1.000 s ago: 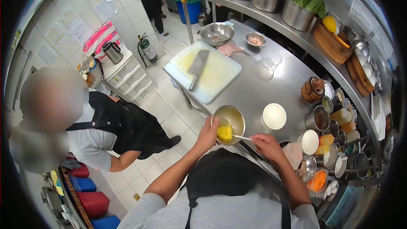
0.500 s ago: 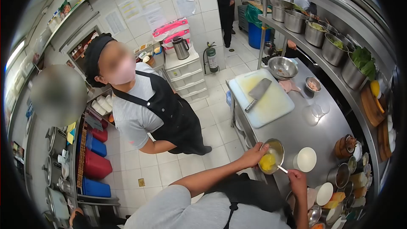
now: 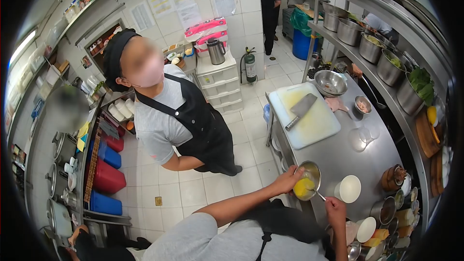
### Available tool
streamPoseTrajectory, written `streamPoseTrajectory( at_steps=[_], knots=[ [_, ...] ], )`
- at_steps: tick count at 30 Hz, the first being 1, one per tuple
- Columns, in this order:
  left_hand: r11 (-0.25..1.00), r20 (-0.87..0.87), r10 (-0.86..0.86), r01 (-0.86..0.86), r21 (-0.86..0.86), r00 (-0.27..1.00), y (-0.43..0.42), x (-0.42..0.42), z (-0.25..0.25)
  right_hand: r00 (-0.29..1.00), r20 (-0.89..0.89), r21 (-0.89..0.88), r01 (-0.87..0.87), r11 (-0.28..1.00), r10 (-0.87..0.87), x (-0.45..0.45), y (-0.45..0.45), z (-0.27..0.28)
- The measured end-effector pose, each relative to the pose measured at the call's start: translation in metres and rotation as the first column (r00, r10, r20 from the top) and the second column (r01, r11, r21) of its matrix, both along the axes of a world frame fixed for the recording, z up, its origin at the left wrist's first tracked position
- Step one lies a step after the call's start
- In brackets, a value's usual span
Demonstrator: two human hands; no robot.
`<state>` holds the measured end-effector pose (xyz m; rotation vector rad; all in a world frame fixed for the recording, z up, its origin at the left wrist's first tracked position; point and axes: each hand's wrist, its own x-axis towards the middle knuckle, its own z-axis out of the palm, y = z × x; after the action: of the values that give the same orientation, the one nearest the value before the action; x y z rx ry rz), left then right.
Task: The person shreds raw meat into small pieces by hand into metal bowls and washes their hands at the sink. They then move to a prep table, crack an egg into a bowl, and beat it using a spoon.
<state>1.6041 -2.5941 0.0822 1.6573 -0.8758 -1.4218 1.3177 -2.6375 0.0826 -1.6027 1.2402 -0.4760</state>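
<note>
My left hand (image 3: 289, 179) is closed on the rim of a small metal bowl (image 3: 312, 170), which tilts over the near edge of the steel counter. Yellow liquid that looks like beaten egg (image 3: 304, 187) lies in the bowl. My right hand (image 3: 335, 207) grips the end of a thin metal utensil (image 3: 320, 195). Its head is down in the bowl, so I cannot tell whether it is a fork or a spoon. Just right of the metal bowl stands a white bowl (image 3: 348, 189).
A cleaver (image 3: 303, 108) rests on a white cutting board (image 3: 316, 133). Behind it are a steel mixing bowl (image 3: 331, 84) and a small bowl of pinkish pieces (image 3: 362, 105). Steel pots line the shelf (image 3: 357, 48) above. A person in a black apron (image 3: 203, 125) stands at the left.
The camera view has shifted slightly. My right hand has moved the utensil a little within the metal bowl, and the egg has shifted. Both hands keep their holds.
</note>
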Motion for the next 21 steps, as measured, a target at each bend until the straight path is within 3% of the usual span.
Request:
streamPoseTrajectory(
  at_steps=[2,5,8,11,14,21],
  knots=[
    [1.000,0.007,-0.012,0.012,-0.016,1.000,0.001,0.002,-0.002,0.997,-0.015,0.034,-0.073,0.997,0.073,0.002,0.000,0.003],
    [1.000,0.005,-0.007,0.007,-0.019,1.000,0.002,0.004,-0.002,0.989,0.084,0.250,0.096,0.963,-0.121,0.007,0.002,0.012],
    [0.999,-0.017,-0.011,0.011,-0.030,1.000,0.002,0.001,-0.011,0.998,-0.061,-0.084,-0.027,0.996,0.022,0.004,0.001,-0.005],
    [1.000,-0.014,-0.005,0.004,-0.029,1.000,0.003,0.000,-0.012,0.994,-0.055,0.058,-0.093,0.994,0.096,0.000,0.000,-0.006],
    [1.000,-0.019,0.007,-0.007,-0.021,1.000,0.003,0.001,-0.010,0.996,-0.039,-0.025,-0.078,0.997,0.077,0.006,0.003,-0.002],
    [0.999,-0.056,0.018,-0.020,-0.040,0.998,0.001,-0.001,-0.015,0.993,-0.082,-0.014,-0.091,0.996,0.090,0.008,0.002,0.001]
  ],
)
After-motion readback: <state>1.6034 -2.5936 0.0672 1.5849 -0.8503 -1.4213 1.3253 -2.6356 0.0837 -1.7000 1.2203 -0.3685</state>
